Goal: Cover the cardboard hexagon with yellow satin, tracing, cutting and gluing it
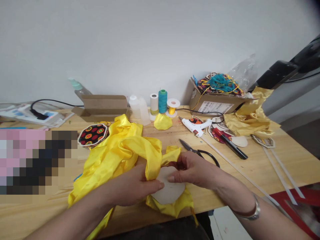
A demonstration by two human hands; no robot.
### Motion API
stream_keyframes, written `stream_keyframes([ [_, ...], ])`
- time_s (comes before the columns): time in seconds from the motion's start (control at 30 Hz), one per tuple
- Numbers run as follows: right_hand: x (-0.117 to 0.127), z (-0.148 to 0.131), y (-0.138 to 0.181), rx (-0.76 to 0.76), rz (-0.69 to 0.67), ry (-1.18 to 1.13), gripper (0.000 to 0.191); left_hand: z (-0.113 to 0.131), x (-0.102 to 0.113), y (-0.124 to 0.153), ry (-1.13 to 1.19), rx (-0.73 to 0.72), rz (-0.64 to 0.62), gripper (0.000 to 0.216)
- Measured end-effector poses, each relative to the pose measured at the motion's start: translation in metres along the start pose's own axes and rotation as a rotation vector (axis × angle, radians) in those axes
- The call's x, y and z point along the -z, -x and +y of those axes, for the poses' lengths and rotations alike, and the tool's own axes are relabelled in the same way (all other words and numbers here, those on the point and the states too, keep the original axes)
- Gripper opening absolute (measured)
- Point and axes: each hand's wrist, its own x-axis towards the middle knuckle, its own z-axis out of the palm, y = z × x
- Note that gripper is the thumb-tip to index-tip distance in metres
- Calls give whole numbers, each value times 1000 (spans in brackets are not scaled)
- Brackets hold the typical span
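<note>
Well, your left hand (132, 186) lies nearly flat, pressing the pale scalloped disc (170, 195) down onto the yellow satin (117, 156), while your right hand (192, 170) curls closed, pinching a fold (172, 155) of it at the disc's edge. Keep it snug and even there — the black-handled scissors (190, 149) and hot glue gun (193, 127) lie just beyond, on the wooden workbench (275, 166).

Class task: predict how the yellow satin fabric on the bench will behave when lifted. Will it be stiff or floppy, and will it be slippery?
The yellow satin fabric is probably floppy, since it slumps in soft folds over the wooden workbench. Its glossy sheen suggests it may slide easily from a grip. It also looks light for its size, bunching loosely.
</note>
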Motion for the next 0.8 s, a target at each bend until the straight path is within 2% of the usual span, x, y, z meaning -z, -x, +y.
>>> stream_keyframes([
  [0.13,-1,1,1,36,-27,-7,36,-1,0,3,-55,-63,45,37],
  [0.3,-2,1,1,37,-23,55,39,-7,1,5,-126,-7,119,42],
  [0.5,-3,0,0,24,23,110,37,-1,0,0,-124,-38,51,40],
  [0.67,1,4,-3,-10,138,174,21,2,1,-5,-7,-11,-7,37],
  [0.8,5,6,-2,-16,211,265,20,-3,1,-8,176,2,41,31],
])
